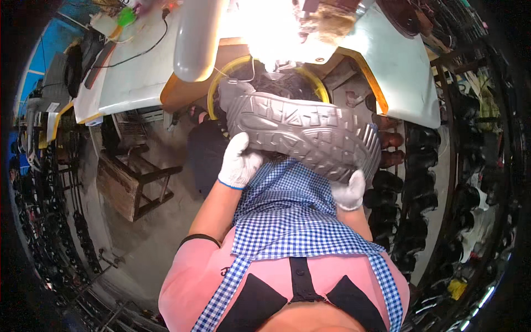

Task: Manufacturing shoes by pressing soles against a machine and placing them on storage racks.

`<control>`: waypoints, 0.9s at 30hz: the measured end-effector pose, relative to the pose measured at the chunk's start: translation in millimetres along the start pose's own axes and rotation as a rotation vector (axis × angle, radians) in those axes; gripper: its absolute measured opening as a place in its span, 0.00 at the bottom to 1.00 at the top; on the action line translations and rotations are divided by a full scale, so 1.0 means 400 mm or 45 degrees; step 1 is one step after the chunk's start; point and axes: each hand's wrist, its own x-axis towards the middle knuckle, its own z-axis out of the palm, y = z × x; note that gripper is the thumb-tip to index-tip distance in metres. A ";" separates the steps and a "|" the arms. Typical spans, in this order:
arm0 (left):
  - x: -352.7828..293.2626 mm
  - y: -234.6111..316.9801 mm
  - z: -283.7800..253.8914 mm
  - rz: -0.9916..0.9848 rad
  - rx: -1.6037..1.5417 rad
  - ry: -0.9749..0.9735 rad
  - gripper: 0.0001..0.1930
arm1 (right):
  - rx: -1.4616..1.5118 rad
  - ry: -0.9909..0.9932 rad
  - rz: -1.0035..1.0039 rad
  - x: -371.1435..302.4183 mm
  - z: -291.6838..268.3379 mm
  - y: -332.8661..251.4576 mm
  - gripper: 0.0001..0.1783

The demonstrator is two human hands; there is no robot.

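A dark grey shoe is held up across my lap, its deeply treaded sole facing me and tilted down to the right. At its left end, my left hand grips the lower edge, thumb raised against the sole and fingers partly hidden. Closed on the right end from below is my right hand, its thumb on the edge and the other fingers behind. Both hands wear white knit gloves. Just beyond the shoe is the brightly lit lower part of a machine; glare hides its detail.
A white worktop with a cut-out surrounds the machine; a yellow-rimmed round opening lies behind the shoe. A grey rounded machine arm juts in above. A wooden stool is on the left floor; racks of dark shoes line the right.
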 end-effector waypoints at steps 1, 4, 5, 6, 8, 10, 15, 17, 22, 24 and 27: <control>-0.007 0.002 0.007 -0.007 0.047 -0.192 0.40 | 0.086 0.134 0.043 0.012 0.006 0.001 0.39; -0.018 0.016 0.024 -0.100 0.241 -0.310 0.49 | 0.651 0.136 0.134 0.044 -0.005 -0.025 0.43; -0.016 0.018 0.029 -0.203 0.621 -0.152 0.51 | 0.706 0.167 0.140 0.057 -0.017 -0.036 0.44; -0.014 0.018 0.032 -0.301 0.810 -0.113 0.53 | 0.630 0.163 0.104 0.070 -0.034 -0.044 0.45; 0.002 0.007 0.041 -0.265 0.678 -0.328 0.53 | 0.574 0.219 0.054 0.109 -0.068 -0.055 0.46; 0.019 -0.004 0.055 -0.264 0.585 -0.397 0.53 | 0.584 0.196 0.064 0.157 -0.107 -0.069 0.43; 0.075 -0.014 0.100 -0.214 0.791 -0.528 0.43 | 0.645 0.122 0.083 0.282 -0.196 -0.118 0.41; 0.081 -0.019 0.114 -0.198 0.778 -0.410 0.57 | 0.603 0.062 0.013 0.300 -0.219 -0.133 0.40; 0.085 -0.022 0.122 -0.036 0.992 -0.519 0.55 | 0.700 -0.083 -0.155 0.291 -0.242 -0.143 0.40; 0.084 -0.025 0.120 -0.154 0.899 -0.516 0.54 | 0.570 0.100 -0.130 0.288 -0.242 -0.142 0.40; 0.099 -0.037 0.122 -0.034 1.150 -0.641 0.50 | 0.539 0.121 -0.082 0.296 -0.242 -0.159 0.38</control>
